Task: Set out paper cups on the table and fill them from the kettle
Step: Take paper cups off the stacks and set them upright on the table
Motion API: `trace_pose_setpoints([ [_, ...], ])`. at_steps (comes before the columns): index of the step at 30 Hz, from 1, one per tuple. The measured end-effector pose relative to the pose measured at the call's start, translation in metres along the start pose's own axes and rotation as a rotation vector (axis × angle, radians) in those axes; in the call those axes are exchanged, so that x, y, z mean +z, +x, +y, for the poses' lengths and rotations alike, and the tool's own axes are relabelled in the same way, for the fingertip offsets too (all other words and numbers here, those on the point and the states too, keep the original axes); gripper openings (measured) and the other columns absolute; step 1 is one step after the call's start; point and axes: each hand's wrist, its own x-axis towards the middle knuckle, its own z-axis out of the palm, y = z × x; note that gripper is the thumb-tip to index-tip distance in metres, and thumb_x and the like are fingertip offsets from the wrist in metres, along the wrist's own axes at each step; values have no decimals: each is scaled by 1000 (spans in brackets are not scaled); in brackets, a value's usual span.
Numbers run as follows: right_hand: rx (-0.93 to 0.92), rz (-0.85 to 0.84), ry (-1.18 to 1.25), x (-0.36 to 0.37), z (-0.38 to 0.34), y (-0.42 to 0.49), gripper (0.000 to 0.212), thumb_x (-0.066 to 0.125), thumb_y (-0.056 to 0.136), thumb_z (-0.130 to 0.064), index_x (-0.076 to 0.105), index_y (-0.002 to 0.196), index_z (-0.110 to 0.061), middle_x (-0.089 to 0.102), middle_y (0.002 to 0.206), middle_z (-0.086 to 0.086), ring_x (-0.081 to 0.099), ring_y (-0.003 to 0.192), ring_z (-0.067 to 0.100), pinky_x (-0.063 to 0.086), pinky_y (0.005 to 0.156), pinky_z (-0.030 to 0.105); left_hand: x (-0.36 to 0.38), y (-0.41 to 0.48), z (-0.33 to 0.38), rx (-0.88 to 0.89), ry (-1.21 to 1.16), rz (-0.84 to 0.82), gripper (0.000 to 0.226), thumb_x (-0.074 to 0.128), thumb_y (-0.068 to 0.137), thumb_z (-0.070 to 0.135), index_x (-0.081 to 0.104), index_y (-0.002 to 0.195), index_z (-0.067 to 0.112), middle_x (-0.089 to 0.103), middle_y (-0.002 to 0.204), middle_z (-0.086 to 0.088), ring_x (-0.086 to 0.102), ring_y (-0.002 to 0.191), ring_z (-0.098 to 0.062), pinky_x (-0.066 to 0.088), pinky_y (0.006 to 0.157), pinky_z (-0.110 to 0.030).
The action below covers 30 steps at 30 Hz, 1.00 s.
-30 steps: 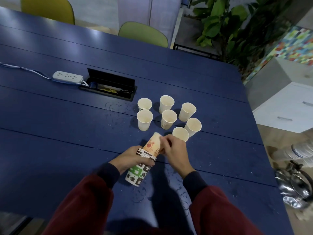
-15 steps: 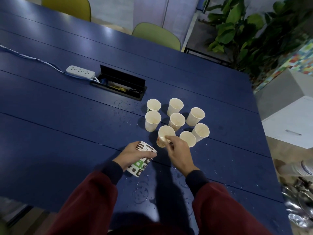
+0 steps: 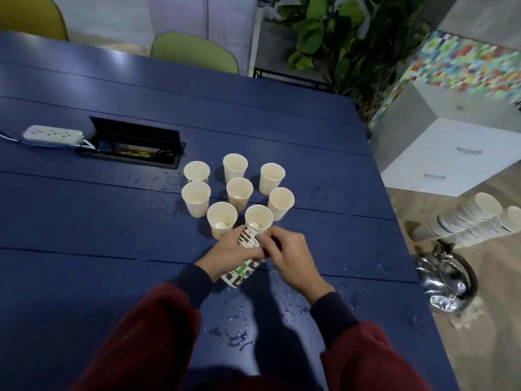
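Left hand (image 3: 225, 253) is wrapped around a tilted stack of cups (image 3: 244, 259) low over the blue worktop (image 3: 84, 227). Right hand (image 3: 284, 256) pinches the stack's upper rim, fingers pressed together. Eight cups (image 3: 239, 191) stand upright just beyond both hands. Kettle (image 3: 448, 277) sits on the floor, well right of the right hand.

stack of nested cups (image 3: 242, 270): middle hidden under both hands | power strip (image 3: 52, 134): left end cut by frame edge | kettle (image 3: 446, 280): blurred, spout unclear
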Motion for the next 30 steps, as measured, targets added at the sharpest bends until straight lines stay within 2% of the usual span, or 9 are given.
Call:
trace_pose_setpoints([
  [5, 95, 208, 73, -68, 30, 5, 30, 57, 103, -25, 59, 78, -8, 67, 66, 4, 64, 49, 17, 53, 51, 44, 50, 16, 12, -57, 2, -6, 39, 84, 77, 14, 63, 110, 10, 76, 94, -7, 69, 74, -13, 55, 64, -24],
  [8, 99, 358, 39, -115, 57, 20, 26, 57, 102, -26, 63, 82, -10, 70, 70, 2, 69, 62, 19, 57, 60, 45, 78, 25, 21, -98, -25, 9, 27, 85, 79, 16, 60, 88, 9, 71, 81, -12, 65, 64, -17, 53, 59, -27],
  [10, 87, 389, -15, -138, 73, 35, 25, 57, 102, -24, 64, 84, -9, 69, 71, 2, 68, 66, 19, 54, 63, 43, 96, 35, 24, -108, -36, 17, 27, 85, 78, 17, 59, 79, 11, 69, 77, -15, 62, 64, -21, 51, 59, -29],
  [13, 81, 300, -150, -157, 94, 63, 23, 57, 101, -21, 65, 84, -7, 66, 71, 3, 57, 64, 19, 42, 63, 36, 118, 51, 23, -125, -78, 86, 39, 89, 74, 24, 58, 92, 10, 72, 75, -9, 63, 62, -19, 52, 58, -30],
  [17, 102, 69, -283, -152, 122, 100, 18, 56, 98, -16, 70, 107, -8, 75, 100, 15, 66, 94, 35, 51, 83, 42, 137, 69, 22, -127, -152, 168, 47, 89, 73, 28, 61, 103, 7, 73, 78, -4, 65, 65, -15, 54, 59, -29],
  [20, 122, -126, -357, -141, 133, 121, 27, 51, 101, -19, 65, 121, -7, 70, 115, 21, 62, 110, 41, 49, 93, 45, 145, 80, 22, -127, -153, 227, 35, 88, 74, 27, 65, 94, 10, 74, 76, 1, 66, 64, -10, 54, 59, -24],
  [23, 136, -236, -350, -131, 138, 140, 34, 47, 105, -24, 61, 129, -5, 67, 121, 23, 58, 116, 42, 47, 97, 45, 143, 92, 20, -150, -131, 294, 23, 86, 77, 18, 63, 79, 14, 72, 65, 3, 64, 56, -7, 52, 55, -20],
  [28, 134, -289, -311, -124, 147, 157, 38, 49, 103, -20, 53, 138, -4, 61, 133, 20, 54, 122, 40, 43, 100, 41, 137, 106, 11, -179, 20, 298, 27, 83, 71, 31, 60, 65, 18, 66, 62, -3, 57, 58, -14, 45, 61, -29],
  [30, 99, -237, -285, -124, 151, 151, 39, 53, 101, -18, 53, 139, -5, 58, 139, 16, 53, 123, 37, 40, 101, 40, 138, 110, 9, -190, 43, 320, 23, 82, 74, 26, 62, 72, 17, 70, 68, -5, 61, 61, -14, 49, 61, -29],
])
